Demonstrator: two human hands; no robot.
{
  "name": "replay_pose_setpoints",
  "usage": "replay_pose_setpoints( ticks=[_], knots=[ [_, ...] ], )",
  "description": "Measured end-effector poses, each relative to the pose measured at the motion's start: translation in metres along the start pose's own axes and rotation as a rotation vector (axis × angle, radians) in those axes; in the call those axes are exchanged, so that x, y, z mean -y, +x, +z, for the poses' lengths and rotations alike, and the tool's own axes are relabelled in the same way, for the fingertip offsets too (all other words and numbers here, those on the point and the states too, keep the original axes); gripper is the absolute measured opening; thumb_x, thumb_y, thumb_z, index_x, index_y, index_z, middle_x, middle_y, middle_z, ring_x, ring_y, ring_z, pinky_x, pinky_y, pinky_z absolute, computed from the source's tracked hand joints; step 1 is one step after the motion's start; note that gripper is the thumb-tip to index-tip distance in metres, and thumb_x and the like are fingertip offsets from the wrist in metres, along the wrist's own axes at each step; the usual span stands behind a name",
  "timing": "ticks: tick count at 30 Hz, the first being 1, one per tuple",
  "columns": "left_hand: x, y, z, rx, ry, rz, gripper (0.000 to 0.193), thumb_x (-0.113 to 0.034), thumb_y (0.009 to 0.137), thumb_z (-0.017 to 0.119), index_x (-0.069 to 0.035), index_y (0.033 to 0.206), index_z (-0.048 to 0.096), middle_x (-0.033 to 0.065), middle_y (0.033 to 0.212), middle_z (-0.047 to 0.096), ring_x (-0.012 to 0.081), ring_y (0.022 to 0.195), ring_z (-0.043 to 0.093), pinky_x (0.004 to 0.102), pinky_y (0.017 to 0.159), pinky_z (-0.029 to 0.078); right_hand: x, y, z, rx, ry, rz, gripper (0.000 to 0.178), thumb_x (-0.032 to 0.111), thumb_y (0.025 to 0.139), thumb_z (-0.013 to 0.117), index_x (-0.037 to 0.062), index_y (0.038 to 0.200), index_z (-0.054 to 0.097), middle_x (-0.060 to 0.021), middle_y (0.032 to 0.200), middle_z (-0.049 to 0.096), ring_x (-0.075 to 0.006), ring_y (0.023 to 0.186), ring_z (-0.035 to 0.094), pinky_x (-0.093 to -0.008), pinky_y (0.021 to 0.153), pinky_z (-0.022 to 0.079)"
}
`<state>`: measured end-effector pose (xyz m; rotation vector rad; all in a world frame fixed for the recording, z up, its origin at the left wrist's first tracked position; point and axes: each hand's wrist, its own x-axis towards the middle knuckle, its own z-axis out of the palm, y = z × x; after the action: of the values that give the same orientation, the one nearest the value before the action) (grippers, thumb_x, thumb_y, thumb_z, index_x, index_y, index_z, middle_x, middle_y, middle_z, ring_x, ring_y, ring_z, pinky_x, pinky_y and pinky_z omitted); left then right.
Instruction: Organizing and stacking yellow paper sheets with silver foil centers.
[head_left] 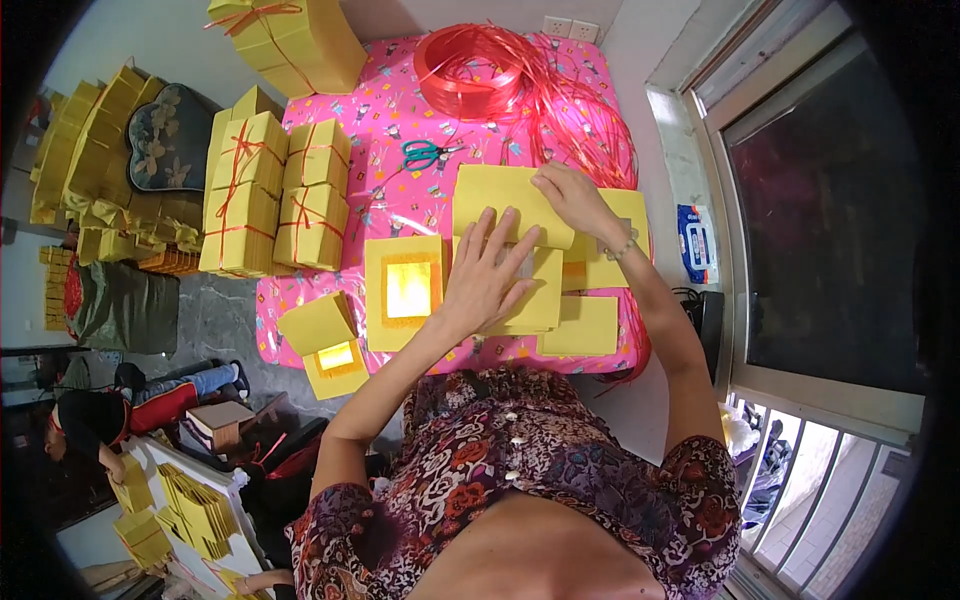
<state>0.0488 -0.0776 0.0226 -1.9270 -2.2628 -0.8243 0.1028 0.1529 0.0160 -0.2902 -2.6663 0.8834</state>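
Observation:
My left hand lies flat, fingers spread, on a stack of yellow paper sheets on the pink patterned table cover. My right hand pinches the far edge of a folded yellow sheet just beyond the left hand. Left of the hands sits a yellow pile with a shiny gold square on top. More yellow sheets lie near the table's front edge.
Teal-handled scissors lie beyond the sheets, near a coil of red plastic ribbon. Tied yellow bundles stand at the left of the table. Another person works at lower left. A window is at the right.

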Motion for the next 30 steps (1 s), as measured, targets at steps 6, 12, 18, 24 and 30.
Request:
replay_pose_setpoints(
  ticks=[6,12,18,24,30],
  knots=[
    [0.013,0.013,0.018,0.061,0.081,-0.042,0.065,-0.041,0.09,0.054,-0.019,0.147,0.032,0.0229,0.148,0.025,0.046,0.136,0.022,0.0562,0.109,0.023,-0.01,0.019,0.009,-0.098,-0.186,-0.044,0.021,0.02,0.092,0.054,-0.0004,0.088,0.06,-0.016,0.088,0.058,-0.034,0.083,0.057,-0.0433,0.073,0.046],
    [0.018,0.016,0.027,0.091,0.064,-0.056,0.065,-0.041,0.091,0.054,-0.017,0.147,0.032,0.0233,0.148,0.027,0.0468,0.135,0.024,0.0566,0.109,0.023,-0.002,0.029,0.011,-0.111,-0.284,-0.07,0.019,0.02,0.089,0.057,0.0017,0.087,0.063,-0.014,0.086,0.06,-0.0322,0.081,0.059,-0.0436,0.074,0.048],
    [0.019,0.016,0.028,0.097,0.054,-0.057,0.065,-0.041,0.09,0.055,-0.017,0.146,0.033,0.0236,0.147,0.028,0.0471,0.135,0.024,0.0565,0.109,0.023,0.0,0.037,0.023,-0.029,-0.102,-0.068,0.018,0.016,0.089,0.056,0.0017,0.091,0.065,-0.015,0.087,0.062,-0.0327,0.084,0.061,-0.0437,0.075,0.049],
    [0.019,0.017,0.026,0.129,0.062,-0.055,0.064,-0.039,0.09,0.055,-0.016,0.146,0.034,0.0238,0.148,0.027,0.0466,0.135,0.024,0.0565,0.109,0.022,0.004,0.036,0.024,0.005,-0.073,-0.01,0.018,0.015,0.089,0.055,0.0011,0.094,0.065,-0.0159,0.091,0.063,-0.0336,0.086,0.061,-0.0435,0.077,0.049],
    [0.018,0.018,0.024,0.144,0.034,-0.064,0.065,-0.037,0.089,0.057,-0.016,0.146,0.033,0.024,0.149,0.026,0.0466,0.137,0.021,0.055,0.111,0.02,0.001,0.036,0.026,0.033,-0.065,-0.03,0.018,0.015,0.088,0.056,0.0025,0.099,0.064,-0.014,0.097,0.062,-0.0318,0.093,0.06,-0.042,0.081,0.047]
  ],
)
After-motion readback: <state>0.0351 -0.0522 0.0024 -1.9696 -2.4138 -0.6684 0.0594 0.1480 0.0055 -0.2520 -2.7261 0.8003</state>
